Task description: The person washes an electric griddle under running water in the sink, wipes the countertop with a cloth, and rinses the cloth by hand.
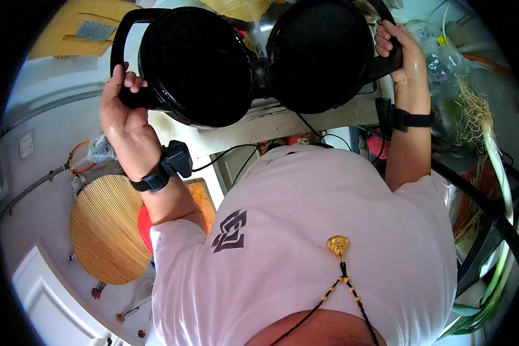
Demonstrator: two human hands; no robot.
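Observation:
A black hinged double pan (196, 66), with two round halves, is spread open in front of me at chest height. Its halves meet at a dark joint in the middle, and a loop handle sticks out at each outer end. My left hand (123, 106) is closed on the left handle, thumb up along it. On the other side, the fingers of my right hand (408, 52) wrap round the right handle. The dark surfaces show little detail. A pale streak, perhaps water, runs behind the joint.
Beneath the pan is a pale counter edge (242, 130). A slatted round mat (106, 230) hangs at left, below a wall socket (26, 145). Long green onions (496, 167) and a plastic bag (438, 63) are at right. Black cables (230, 149) run below the counter.

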